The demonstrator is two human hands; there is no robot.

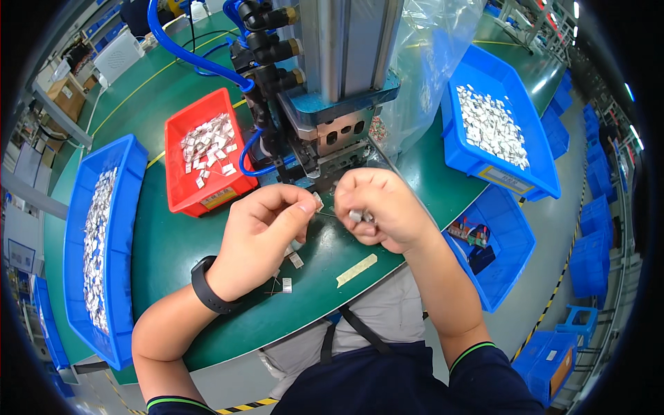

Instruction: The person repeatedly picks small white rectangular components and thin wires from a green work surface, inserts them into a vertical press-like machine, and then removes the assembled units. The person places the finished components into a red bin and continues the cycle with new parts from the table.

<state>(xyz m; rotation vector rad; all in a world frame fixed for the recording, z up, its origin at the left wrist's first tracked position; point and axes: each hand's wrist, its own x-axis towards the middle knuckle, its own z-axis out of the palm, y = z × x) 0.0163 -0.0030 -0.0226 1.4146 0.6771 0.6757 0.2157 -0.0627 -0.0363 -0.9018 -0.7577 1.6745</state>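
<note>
My left hand (266, 228), with a black band on its wrist, pinches a small white block-shaped part (318, 201) between thumb and forefinger, just in front of the press. Beside it, my right hand (380, 207) is curled closed around a few small pale parts (360, 216), partly hidden by the fingers. Under my left hand a few loose white parts (297, 261) lie on the green tabletop (228, 304); one near the edge (287, 284) has thin wire leads. The metal press (339, 131) stands directly beyond both hands.
A red bin (181, 183) and a long blue bin (124, 256) with similar parts stand at left. Another filled blue bin (456, 149) is at far right; a lower blue bin (508, 266) holds tools. Blue air hoses (180, 52), clear plastic (429, 62) and a tape strip (357, 270) are nearby.
</note>
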